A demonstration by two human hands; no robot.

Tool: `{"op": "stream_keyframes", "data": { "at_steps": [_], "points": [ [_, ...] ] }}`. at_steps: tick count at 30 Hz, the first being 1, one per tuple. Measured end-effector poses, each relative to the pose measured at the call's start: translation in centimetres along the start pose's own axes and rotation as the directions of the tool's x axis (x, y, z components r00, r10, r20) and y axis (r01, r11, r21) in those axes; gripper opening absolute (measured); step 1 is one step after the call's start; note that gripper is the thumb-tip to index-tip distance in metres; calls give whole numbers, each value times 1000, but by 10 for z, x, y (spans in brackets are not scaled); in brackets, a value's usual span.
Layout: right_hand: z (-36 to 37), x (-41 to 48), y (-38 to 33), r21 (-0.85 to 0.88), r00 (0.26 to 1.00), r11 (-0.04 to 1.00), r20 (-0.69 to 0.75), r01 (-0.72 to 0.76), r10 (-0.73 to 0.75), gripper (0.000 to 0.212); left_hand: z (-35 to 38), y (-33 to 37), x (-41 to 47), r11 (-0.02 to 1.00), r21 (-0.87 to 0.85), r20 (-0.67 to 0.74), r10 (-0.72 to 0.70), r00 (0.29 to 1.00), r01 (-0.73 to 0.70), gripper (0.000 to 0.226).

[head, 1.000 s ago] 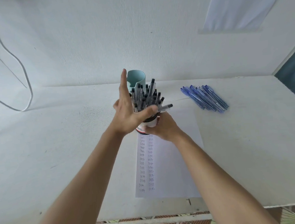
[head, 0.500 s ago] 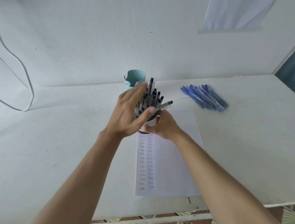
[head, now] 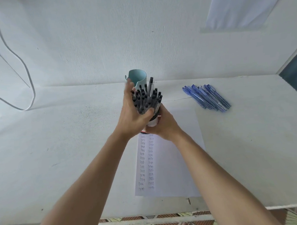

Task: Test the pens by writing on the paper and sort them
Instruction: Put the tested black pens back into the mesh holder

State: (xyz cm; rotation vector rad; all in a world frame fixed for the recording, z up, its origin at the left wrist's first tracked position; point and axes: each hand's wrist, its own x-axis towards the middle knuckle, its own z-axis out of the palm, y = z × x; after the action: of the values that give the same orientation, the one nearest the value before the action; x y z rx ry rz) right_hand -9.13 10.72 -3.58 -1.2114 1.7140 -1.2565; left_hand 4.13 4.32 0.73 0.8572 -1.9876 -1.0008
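A white cup (head: 152, 123) crammed with several black-capped pens (head: 147, 99) stands at the top end of the paper (head: 169, 165). My right hand (head: 165, 127) grips the cup from the right side. My left hand (head: 133, 116) is wrapped around the bundle of pens from the left, thumb across their front. One pen pokes up higher than the others. The paper carries two columns of handwritten "test" words. A pile of several blue pens (head: 207, 97) lies on the table to the right.
A light blue cup (head: 138, 77) stands just behind the pen cup, near the wall. A white cable (head: 26, 83) hangs down the wall at the left. The table's front edge (head: 152, 216) is near my body, tiled floor and feet below it.
My left hand went from flat and raised beside the pens to closed around the bundle. The pen that stuck out sideways to the right now stands in with the others.
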Motion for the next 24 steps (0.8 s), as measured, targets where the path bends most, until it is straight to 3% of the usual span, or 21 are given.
{"op": "stream_keyframes", "data": {
  "at_steps": [2,5,8,9,12,16,19,24],
  "points": [
    [0,-1,-1,5,1000,1000,-2,-2,2,70,-5,-2,3,999,-26,43,-20,999,21,109],
    [-2,-2,-3,-4,1000,1000,10,-2,2,62,-5,3,4,995,63,-125,-76,989,84,101],
    [-3,-1,-3,-18,1000,1000,20,5,-5,58,1,5,1,975,218,-174,7,985,31,125],
    [-3,0,-2,-20,1000,1000,20,5,-4,59,3,4,0,964,264,-184,70,980,-19,122],
    [-2,1,1,1,1000,1000,28,2,-2,65,4,12,3,916,349,-215,285,934,-199,76],
    [-2,1,2,12,999,1000,34,17,-18,70,7,28,21,757,446,-38,550,835,-478,44],
    [-2,3,6,-8,999,1000,39,15,-15,68,10,26,32,684,484,44,604,796,-546,33],
    [-2,6,8,-17,999,999,32,29,-28,75,-1,28,28,715,506,52,534,844,-483,36]
  ]
}}
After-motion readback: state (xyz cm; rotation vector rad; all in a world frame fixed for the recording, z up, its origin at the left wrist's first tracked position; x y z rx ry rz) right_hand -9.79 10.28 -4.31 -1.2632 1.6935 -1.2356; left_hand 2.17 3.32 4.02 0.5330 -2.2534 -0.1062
